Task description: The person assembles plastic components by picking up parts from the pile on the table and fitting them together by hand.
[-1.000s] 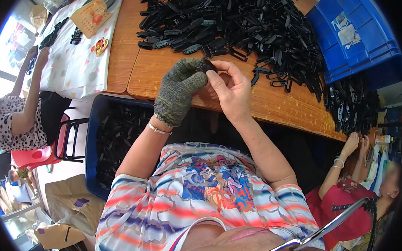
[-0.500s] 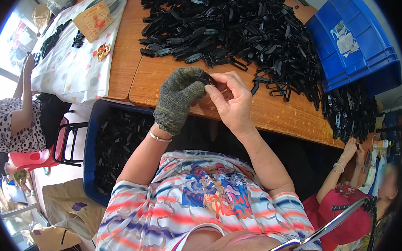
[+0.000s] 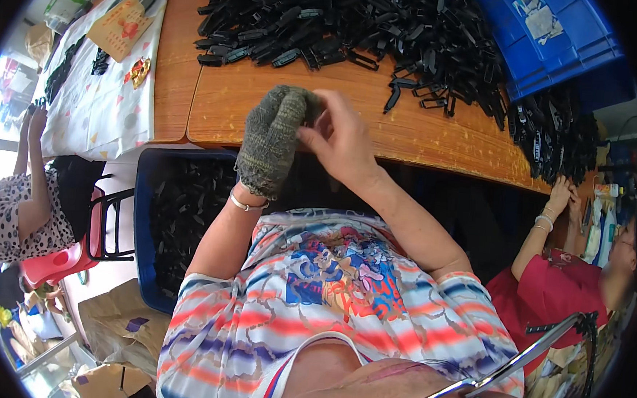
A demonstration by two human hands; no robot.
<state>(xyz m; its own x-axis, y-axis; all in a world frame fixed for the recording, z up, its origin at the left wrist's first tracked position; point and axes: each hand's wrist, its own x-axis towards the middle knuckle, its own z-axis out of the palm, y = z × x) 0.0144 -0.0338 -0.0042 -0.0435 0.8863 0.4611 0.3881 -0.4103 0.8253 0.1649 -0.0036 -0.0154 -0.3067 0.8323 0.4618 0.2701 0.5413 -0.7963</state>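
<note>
My left hand (image 3: 269, 141), in a grey-green knitted glove, is closed above the near edge of the wooden table (image 3: 260, 86). My bare right hand (image 3: 345, 139) meets it from the right, fingers bent and the thumb and fingertips against the glove. The small black plastic part between them is mostly hidden behind the glove and fingers. Beyond my hands a large pile of black plastic parts (image 3: 358, 26) covers the far side of the table, with a few loose pieces lying at its near edge.
A blue crate (image 3: 562, 39) leans at the back right, with more black parts below it. By my left knee stands a dark blue bin (image 3: 142, 225) of black parts. One person (image 3: 561, 287) works at the right, another (image 3: 37, 211) at the left beside a cloth-covered table (image 3: 131, 107).
The view has shifted a little. My left hand has turned so the back of the glove covers the black part, and my right fingers have moved in closer to the glove.
</note>
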